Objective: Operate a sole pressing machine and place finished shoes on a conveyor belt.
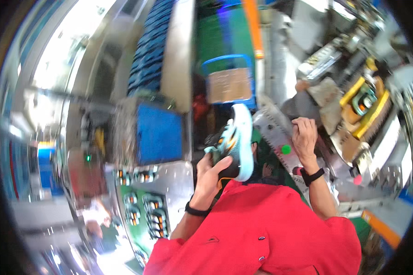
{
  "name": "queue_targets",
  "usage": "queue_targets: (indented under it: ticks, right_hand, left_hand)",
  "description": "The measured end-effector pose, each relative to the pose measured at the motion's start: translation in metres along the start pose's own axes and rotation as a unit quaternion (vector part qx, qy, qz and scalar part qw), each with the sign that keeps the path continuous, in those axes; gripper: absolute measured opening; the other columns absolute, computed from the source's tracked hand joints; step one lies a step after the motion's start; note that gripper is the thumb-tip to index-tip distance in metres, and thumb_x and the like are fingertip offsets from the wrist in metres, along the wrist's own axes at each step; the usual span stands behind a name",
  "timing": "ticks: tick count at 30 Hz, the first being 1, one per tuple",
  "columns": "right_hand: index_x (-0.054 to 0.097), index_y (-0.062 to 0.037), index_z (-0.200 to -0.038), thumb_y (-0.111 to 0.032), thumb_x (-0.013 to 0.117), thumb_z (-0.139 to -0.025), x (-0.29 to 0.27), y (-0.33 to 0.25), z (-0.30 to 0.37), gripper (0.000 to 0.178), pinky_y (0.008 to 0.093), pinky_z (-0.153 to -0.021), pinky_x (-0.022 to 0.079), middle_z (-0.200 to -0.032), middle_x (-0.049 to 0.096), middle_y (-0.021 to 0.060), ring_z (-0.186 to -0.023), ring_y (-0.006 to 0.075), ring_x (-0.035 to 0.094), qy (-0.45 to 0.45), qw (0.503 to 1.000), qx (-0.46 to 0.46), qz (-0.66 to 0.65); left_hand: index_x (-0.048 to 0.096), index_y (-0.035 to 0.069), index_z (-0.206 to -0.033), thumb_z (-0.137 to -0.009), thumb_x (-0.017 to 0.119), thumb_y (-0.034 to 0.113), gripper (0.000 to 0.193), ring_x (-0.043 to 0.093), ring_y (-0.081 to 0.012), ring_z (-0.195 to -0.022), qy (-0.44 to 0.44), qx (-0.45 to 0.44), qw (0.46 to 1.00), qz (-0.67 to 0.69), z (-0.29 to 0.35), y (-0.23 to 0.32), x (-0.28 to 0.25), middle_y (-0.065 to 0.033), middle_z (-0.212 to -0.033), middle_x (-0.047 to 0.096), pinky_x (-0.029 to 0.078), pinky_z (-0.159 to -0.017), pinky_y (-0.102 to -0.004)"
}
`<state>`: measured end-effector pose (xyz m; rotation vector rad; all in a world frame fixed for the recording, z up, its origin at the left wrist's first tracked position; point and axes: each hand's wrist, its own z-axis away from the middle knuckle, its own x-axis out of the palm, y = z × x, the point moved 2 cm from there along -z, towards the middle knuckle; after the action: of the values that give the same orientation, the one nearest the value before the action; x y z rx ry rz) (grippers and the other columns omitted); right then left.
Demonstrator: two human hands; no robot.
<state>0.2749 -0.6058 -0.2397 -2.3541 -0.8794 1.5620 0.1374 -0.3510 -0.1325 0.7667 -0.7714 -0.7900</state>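
A sneaker [236, 144] with a black, orange and teal upper and a pale blue sole is in my left hand [207, 179]. The thumb presses on the shoe's dark heel part, and the sole faces right. My right hand [304, 140] is at the edge of a grey metal machine panel [280, 137], its fingers bent inward; whether something is inside them is hidden. Beyond that hand, another shoe [365, 101] sits in the machine between two yellow bristled brushes [374, 117].
A blue-topped box-like stand [159, 133] is at the left. Below it, a green-surfaced table [137, 238] bears several similar shoes [155, 215]. Ahead are a blue-framed cart [229, 85] with a brown board and an orange bar [253, 27]. Motion blurs the left side.
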Motion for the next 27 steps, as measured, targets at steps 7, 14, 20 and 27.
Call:
queue_targets:
  ticks: [7,14,20,27]
  right_hand:
    - [0.060,-0.0036,-0.103,-0.002,0.051,-0.082,0.122,0.039,0.063,0.023,0.0462,-0.090,0.043,-0.101,0.057,0.0186,-0.102,0.0384,0.053,-0.128,0.985,-0.099,-0.065]
    - [0.059,-0.0031,-0.105,-0.004,0.057,-0.083,0.127,0.057,0.062,0.022,0.0462,-0.090,0.042,-0.102,0.058,0.0183,-0.101,0.0382,0.052,-0.156,0.981,-0.119,-0.007]
    - [0.060,-0.0038,-0.107,-0.011,0.058,-0.086,0.129,0.029,0.043,0.022,0.0445,-0.088,0.044,-0.101,0.060,0.0182,-0.099,0.0354,0.057,-0.243,0.968,0.006,0.060]
    - [0.062,0.0020,-0.109,-0.008,0.059,-0.089,0.155,-0.118,0.005,0.022,0.0336,-0.083,0.050,-0.097,0.066,0.0129,-0.089,0.0240,0.065,-0.265,0.960,-0.027,-0.088]
  left_hand:
    - [0.059,-0.007,-0.111,-0.080,0.073,0.003,0.036,0.065,-0.0164,-0.089,0.139,-0.019,0.988,0.058,0.059,-0.045,-0.086,-0.0108,-0.099,0.066,0.053,-0.080,-0.0295]
    - [0.064,-0.009,-0.096,-0.078,0.072,0.002,0.023,0.067,-0.0210,-0.071,0.367,0.001,0.907,0.208,0.108,-0.096,-0.234,-0.0125,-0.086,0.067,0.056,-0.065,-0.0315]
    - [0.061,-0.009,-0.105,-0.080,0.067,-0.002,0.026,0.069,-0.0280,-0.082,0.529,0.062,0.804,0.264,0.101,-0.160,-0.451,-0.0165,-0.096,0.067,0.059,-0.073,-0.0392]
    - [0.055,-0.007,-0.113,-0.075,0.071,0.011,0.045,0.066,-0.0305,-0.086,0.644,0.039,0.763,-0.024,0.094,-0.100,-0.590,-0.0191,-0.102,0.065,0.054,-0.076,-0.0386]
